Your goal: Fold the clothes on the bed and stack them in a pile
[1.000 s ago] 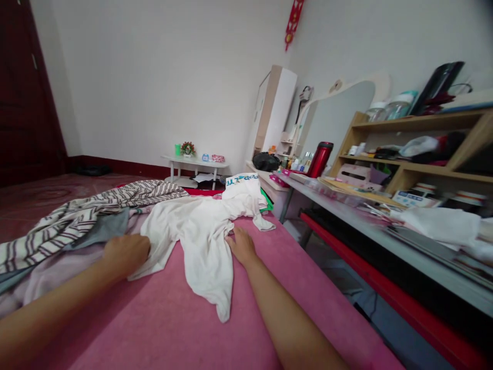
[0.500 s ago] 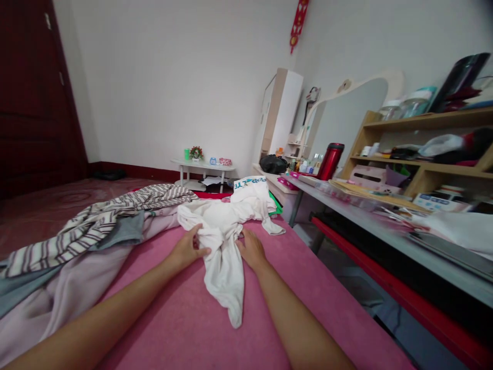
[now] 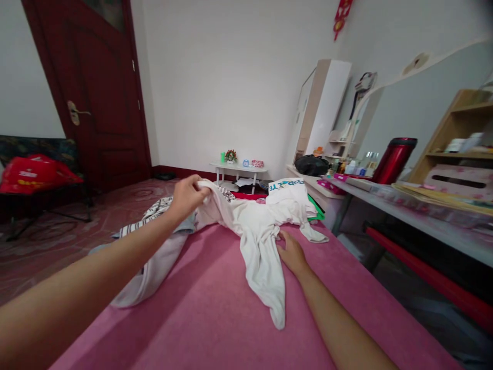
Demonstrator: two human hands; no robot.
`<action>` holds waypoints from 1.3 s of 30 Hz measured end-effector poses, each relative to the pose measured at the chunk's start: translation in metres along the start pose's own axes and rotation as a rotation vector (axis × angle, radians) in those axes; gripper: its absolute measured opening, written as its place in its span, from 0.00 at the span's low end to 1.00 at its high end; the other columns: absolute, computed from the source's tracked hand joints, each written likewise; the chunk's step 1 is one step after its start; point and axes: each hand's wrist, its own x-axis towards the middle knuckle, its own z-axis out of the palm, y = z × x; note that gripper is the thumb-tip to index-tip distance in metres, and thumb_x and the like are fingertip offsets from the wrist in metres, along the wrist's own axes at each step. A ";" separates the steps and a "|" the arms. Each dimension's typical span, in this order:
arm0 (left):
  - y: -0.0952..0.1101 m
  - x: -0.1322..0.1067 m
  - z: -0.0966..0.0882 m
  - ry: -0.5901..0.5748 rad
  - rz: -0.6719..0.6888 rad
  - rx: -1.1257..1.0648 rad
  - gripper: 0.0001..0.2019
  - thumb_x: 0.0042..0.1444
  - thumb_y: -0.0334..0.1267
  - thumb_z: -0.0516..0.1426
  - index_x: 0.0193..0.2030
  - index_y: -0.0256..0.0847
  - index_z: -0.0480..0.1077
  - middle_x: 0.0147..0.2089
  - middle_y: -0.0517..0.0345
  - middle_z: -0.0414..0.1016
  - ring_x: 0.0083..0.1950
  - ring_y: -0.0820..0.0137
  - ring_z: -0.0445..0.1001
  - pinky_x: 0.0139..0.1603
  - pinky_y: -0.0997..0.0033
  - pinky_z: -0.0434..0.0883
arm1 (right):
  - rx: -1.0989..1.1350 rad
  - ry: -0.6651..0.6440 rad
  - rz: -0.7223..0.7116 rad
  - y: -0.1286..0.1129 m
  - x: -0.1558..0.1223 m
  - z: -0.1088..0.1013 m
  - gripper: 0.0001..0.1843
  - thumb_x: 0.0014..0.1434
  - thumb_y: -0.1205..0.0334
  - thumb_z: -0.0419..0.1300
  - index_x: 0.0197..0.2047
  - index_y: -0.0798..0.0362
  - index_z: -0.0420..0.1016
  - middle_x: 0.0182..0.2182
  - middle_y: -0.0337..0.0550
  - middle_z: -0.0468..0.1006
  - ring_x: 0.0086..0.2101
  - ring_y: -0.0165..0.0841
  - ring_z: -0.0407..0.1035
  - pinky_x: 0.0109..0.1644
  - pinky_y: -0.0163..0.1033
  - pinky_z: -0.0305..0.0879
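Observation:
A white garment (image 3: pixel 259 228) lies crumpled on the pink bed (image 3: pixel 215 313). My left hand (image 3: pixel 187 196) is raised above the bed and pinches one edge of that garment, lifting it up and to the left. My right hand (image 3: pixel 291 253) rests on the bed at the garment's right side, fingers pressed against the cloth and partly hidden under it. Behind my left arm lie a striped garment (image 3: pixel 154 210) and a pale pink one (image 3: pixel 156 264).
A dark red door (image 3: pixel 100 97) stands at the left with a red bag (image 3: pixel 33 174) beside it. A desk (image 3: pixel 423 210) with a red flask (image 3: pixel 393 162) runs along the right. A small white table (image 3: pixel 239 169) sits by the far wall.
My left hand went from the bed to the white garment, took hold of its edge and lifted it up to the left. The view swung left. My right hand stayed at the cloth.

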 end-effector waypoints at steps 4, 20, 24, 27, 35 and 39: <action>-0.033 0.014 -0.025 -0.120 -0.045 0.489 0.22 0.51 0.40 0.56 0.54 0.40 0.68 0.49 0.44 0.71 0.47 0.55 0.72 0.43 0.64 0.68 | 0.015 0.032 -0.032 -0.005 -0.001 -0.001 0.35 0.48 0.70 0.55 0.61 0.49 0.59 0.55 0.49 0.67 0.52 0.40 0.66 0.55 0.46 0.64; 0.033 -0.130 0.068 -0.763 0.719 0.026 0.20 0.56 0.42 0.57 0.55 0.41 0.66 0.50 0.48 0.71 0.49 0.61 0.71 0.50 0.66 0.68 | 0.210 -0.102 -0.101 -0.004 0.000 -0.007 0.19 0.61 0.58 0.48 0.51 0.48 0.73 0.51 0.45 0.70 0.53 0.37 0.64 0.60 0.46 0.57; 0.038 -0.128 0.091 -0.727 0.689 -0.001 0.20 0.55 0.44 0.56 0.54 0.40 0.68 0.48 0.48 0.71 0.47 0.60 0.71 0.49 0.65 0.69 | 0.257 -0.101 -0.118 -0.002 0.000 -0.006 0.18 0.60 0.59 0.50 0.50 0.48 0.74 0.50 0.45 0.71 0.52 0.37 0.64 0.59 0.45 0.58; 0.041 -0.126 0.104 -0.717 0.627 0.071 0.15 0.55 0.33 0.53 0.49 0.40 0.72 0.43 0.49 0.73 0.43 0.62 0.72 0.44 0.67 0.70 | 0.248 -0.088 -0.124 -0.001 -0.001 -0.003 0.18 0.55 0.63 0.54 0.48 0.47 0.75 0.49 0.45 0.71 0.51 0.37 0.65 0.57 0.44 0.60; 0.032 -0.116 0.104 -0.682 0.466 -0.229 0.20 0.51 0.22 0.48 0.45 0.41 0.75 0.43 0.54 0.78 0.44 0.65 0.74 0.45 0.71 0.68 | 0.296 0.032 -0.072 0.002 0.001 0.000 0.19 0.48 0.68 0.55 0.44 0.50 0.76 0.42 0.47 0.73 0.40 0.37 0.70 0.45 0.43 0.70; 0.031 -0.106 0.077 -0.603 0.372 -0.319 0.15 0.51 0.24 0.48 0.38 0.38 0.74 0.38 0.55 0.77 0.40 0.67 0.73 0.41 0.73 0.66 | 0.265 0.099 -0.001 0.005 0.002 0.001 0.21 0.50 0.67 0.55 0.49 0.50 0.73 0.45 0.49 0.70 0.35 0.35 0.71 0.40 0.42 0.72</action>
